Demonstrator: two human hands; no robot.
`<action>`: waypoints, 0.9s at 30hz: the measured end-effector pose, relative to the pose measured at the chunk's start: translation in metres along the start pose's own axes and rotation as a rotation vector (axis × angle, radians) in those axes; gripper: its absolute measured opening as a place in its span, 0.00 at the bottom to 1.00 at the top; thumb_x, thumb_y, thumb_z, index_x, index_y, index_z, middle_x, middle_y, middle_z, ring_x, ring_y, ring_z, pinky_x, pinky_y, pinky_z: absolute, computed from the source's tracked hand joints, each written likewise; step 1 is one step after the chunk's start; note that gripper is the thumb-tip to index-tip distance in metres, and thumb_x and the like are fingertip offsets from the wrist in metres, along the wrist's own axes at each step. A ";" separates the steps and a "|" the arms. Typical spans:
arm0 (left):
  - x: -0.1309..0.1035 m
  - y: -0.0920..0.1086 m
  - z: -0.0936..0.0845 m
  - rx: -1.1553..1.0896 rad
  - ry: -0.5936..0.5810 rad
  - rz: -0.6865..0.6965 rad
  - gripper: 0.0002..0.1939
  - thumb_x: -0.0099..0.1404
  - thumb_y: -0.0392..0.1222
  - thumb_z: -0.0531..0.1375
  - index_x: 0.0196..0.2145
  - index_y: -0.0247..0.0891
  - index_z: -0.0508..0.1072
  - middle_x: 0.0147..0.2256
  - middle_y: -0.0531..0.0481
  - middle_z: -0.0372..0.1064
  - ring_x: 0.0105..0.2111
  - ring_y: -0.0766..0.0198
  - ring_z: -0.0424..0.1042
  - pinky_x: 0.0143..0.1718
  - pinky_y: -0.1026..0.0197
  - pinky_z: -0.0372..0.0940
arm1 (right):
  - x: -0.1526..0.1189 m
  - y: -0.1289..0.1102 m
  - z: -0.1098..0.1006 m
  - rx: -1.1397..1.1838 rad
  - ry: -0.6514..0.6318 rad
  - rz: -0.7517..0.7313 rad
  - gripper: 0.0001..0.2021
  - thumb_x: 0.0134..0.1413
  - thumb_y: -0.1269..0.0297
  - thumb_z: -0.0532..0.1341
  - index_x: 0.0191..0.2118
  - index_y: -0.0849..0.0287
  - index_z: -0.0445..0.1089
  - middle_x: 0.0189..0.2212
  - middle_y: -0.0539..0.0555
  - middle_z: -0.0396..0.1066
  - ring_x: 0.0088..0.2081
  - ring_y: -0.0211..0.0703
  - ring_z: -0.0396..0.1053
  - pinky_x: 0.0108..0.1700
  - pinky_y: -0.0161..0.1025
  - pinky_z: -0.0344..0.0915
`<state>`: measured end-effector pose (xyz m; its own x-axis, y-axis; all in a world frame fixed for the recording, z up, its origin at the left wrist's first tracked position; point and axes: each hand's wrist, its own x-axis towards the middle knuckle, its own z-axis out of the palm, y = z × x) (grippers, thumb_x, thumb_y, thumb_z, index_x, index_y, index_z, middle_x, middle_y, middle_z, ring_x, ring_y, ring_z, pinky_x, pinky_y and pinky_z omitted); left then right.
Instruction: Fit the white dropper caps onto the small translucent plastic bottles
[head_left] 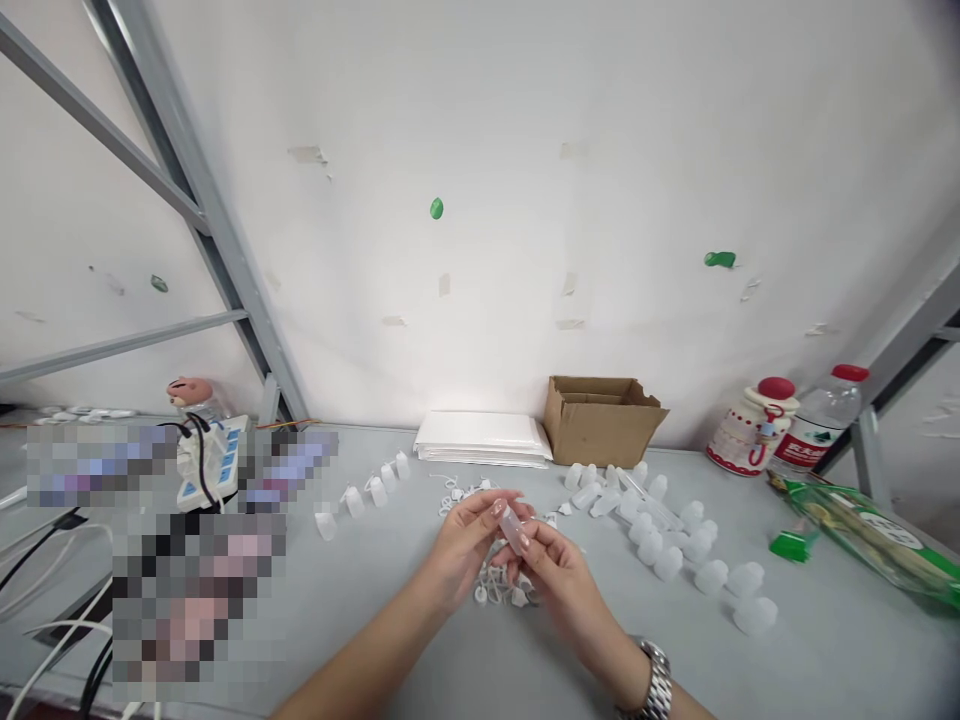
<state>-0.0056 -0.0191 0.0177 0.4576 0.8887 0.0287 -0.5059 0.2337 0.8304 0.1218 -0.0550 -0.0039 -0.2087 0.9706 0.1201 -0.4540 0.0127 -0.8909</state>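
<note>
Between my two hands is a small translucent white plastic tube (513, 527), tilted. My left hand (463, 545) pinches its upper end with thumb and fingers. The lower end is gripped by my right hand (559, 570), which has a metal watch at the wrist. Under my hands lies a pile of white cords with small white caps (499, 588), partly hidden by my fingers. More white cords (457, 492) lie just behind my left hand. To the right stand and lie several translucent white plastic tubes (669, 560). A slanting row of several capped white tubes (376, 490) stands to the left.
A stack of white sheets or envelopes (480, 440) and an open cardboard box (606, 430) stand against the wall. At right are a red-lidded bottle (750, 430), a clear bottle (814, 430) and a green package (877, 530). At left are a power strip (214, 465) and cables.
</note>
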 end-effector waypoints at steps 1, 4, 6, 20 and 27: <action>0.000 0.000 0.001 -0.019 0.016 0.007 0.12 0.54 0.44 0.62 0.35 0.35 0.72 0.35 0.44 0.71 0.31 0.63 0.70 0.29 0.64 0.63 | 0.000 0.000 0.000 -0.043 0.016 -0.015 0.12 0.49 0.55 0.61 0.29 0.60 0.68 0.25 0.52 0.71 0.25 0.36 0.64 0.31 0.35 0.59; 0.000 0.000 0.003 -0.051 0.022 0.025 0.09 0.55 0.43 0.62 0.32 0.36 0.70 0.36 0.44 0.71 0.39 0.59 0.69 0.35 0.62 0.64 | 0.001 -0.001 -0.002 -0.119 0.054 -0.035 0.12 0.48 0.55 0.62 0.28 0.60 0.67 0.24 0.52 0.71 0.25 0.37 0.64 0.32 0.35 0.59; 0.001 -0.002 0.003 -0.052 0.017 0.035 0.09 0.55 0.44 0.62 0.31 0.36 0.71 0.35 0.45 0.71 0.39 0.59 0.69 0.34 0.63 0.64 | 0.001 0.000 -0.002 -0.110 0.062 -0.028 0.13 0.48 0.54 0.62 0.28 0.60 0.67 0.24 0.51 0.71 0.25 0.37 0.64 0.31 0.35 0.59; 0.001 -0.003 0.003 0.222 0.073 0.053 0.15 0.57 0.48 0.58 0.33 0.32 0.75 0.38 0.41 0.72 0.38 0.57 0.68 0.42 0.58 0.60 | 0.004 0.000 -0.005 0.101 0.032 0.147 0.15 0.49 0.53 0.60 0.29 0.63 0.72 0.22 0.55 0.71 0.23 0.37 0.64 0.30 0.34 0.60; 0.006 -0.011 -0.002 0.155 0.208 0.008 0.14 0.53 0.48 0.62 0.31 0.32 0.76 0.37 0.41 0.73 0.40 0.56 0.68 0.40 0.60 0.60 | 0.008 0.006 -0.007 -0.397 0.186 -0.041 0.16 0.45 0.51 0.62 0.33 0.60 0.71 0.28 0.52 0.71 0.30 0.42 0.66 0.33 0.36 0.62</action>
<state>0.0013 -0.0161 0.0080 0.2862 0.9559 -0.0663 -0.3830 0.1776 0.9065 0.1237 -0.0457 -0.0115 -0.0213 0.9936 0.1106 -0.0833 0.1085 -0.9906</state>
